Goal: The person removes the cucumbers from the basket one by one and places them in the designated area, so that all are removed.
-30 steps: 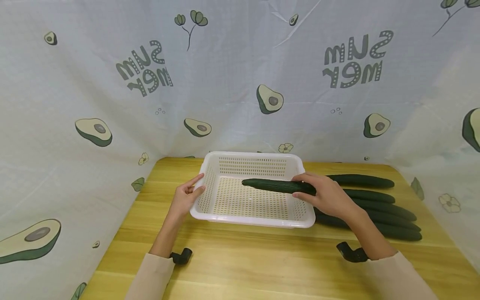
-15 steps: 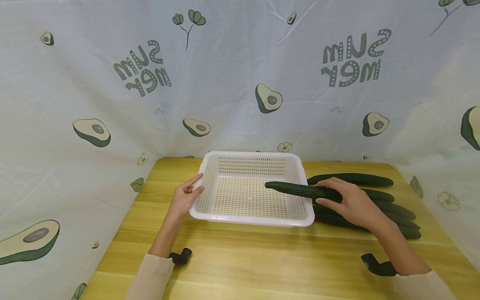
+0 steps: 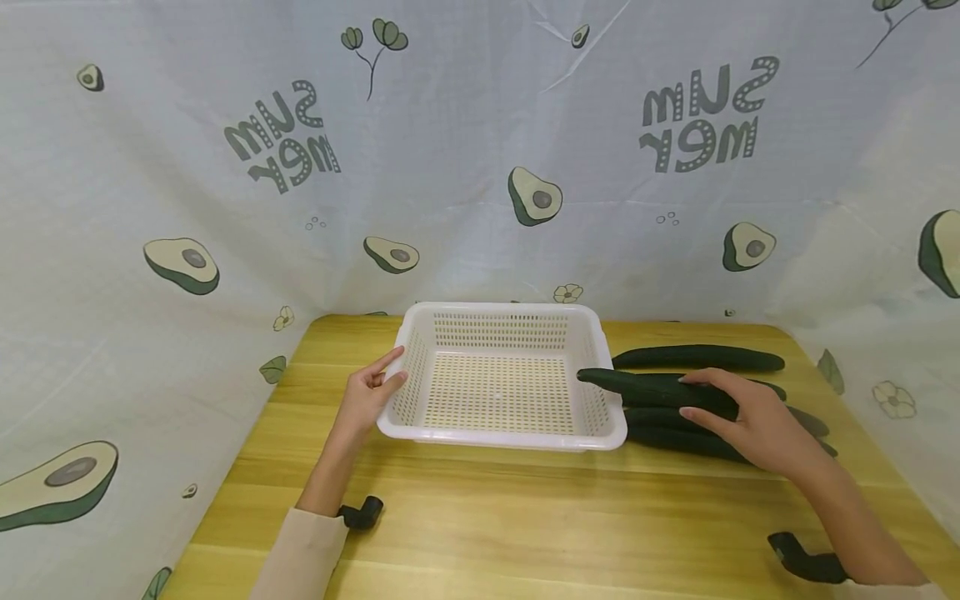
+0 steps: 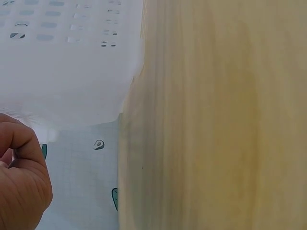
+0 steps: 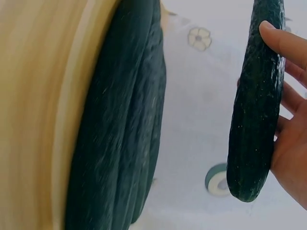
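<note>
A white slotted plastic basket (image 3: 510, 439) stands on the table with nothing in it. My left hand (image 3: 363, 402) pinches its left rim between thumb and fingers; in the left wrist view that hand (image 4: 23, 177) is partly cut off below the basket wall (image 4: 72, 81). With my right hand (image 3: 761, 423) I grip a dark green cucumber (image 3: 637, 387), its tip overlapping the basket's right rim. In the right wrist view this cucumber (image 5: 254, 120) hangs apart from the several lying cucumbers (image 5: 108, 129), thumb on one side and fingers behind.
Several cucumbers lie side by side right of the basket, the farthest cucumber (image 3: 701, 357) near the back edge; the arm hides part of the others. The wooden table (image 3: 480, 517) meets a pale curtain (image 3: 465, 133) with avocado prints behind and at both sides.
My right hand has carried the cucumber to the right, from over the basket to above the lying cucumbers. The left hand and the basket have stayed in place.
</note>
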Available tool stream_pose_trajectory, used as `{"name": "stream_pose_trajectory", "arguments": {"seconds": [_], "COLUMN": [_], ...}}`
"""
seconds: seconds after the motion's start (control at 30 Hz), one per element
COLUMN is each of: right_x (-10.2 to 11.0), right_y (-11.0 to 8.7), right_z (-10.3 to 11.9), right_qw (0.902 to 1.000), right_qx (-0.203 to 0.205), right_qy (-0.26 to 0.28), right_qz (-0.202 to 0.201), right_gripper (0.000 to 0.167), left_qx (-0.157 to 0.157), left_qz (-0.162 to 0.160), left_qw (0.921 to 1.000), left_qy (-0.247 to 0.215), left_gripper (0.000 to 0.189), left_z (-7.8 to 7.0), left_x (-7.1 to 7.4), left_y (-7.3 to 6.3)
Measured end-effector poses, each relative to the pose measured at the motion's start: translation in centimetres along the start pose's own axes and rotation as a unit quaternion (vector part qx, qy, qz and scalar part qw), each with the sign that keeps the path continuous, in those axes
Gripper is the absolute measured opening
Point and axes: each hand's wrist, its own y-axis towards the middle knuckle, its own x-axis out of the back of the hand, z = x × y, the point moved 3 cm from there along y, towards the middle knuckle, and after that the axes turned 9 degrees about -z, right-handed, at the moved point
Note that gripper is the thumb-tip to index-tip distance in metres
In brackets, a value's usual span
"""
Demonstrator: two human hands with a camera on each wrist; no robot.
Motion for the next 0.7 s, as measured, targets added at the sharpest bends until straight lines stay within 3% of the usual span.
{"name": "stream_pose_trajectory", "arguments": {"seconds": [0.23, 0.57, 0.7], "right_x": [1.1, 1.9, 1.3], "right_y": [-2.0, -4.8, -5.7], "right_z": [-2.9, -6.4, -6.8], "right_qw": [0.9982, 0.9986, 0.9992], "right_qx": [-0.052, -0.022, -0.016], "right_qy": [0.03, 0.025, 0.026], "right_qz": [-0.008, -0.042, -0.027], "right_gripper": [0.043, 0.042, 0.043], "left_qx": [0.001, 0.014, 0.018], "left_qz": [-0.006, -0.015, -0.019], "left_qw": [1.0, 0.9998, 0.9996], "left_qy": [0.001, 0.0, 0.006], "left_gripper": [0.05, 0.049, 0.049], "left_z": [-0.1, -0.3, -0.2], "left_x": [-0.1, 0.0, 0.4], "left_y": [0.1, 0.2, 0.2]}}
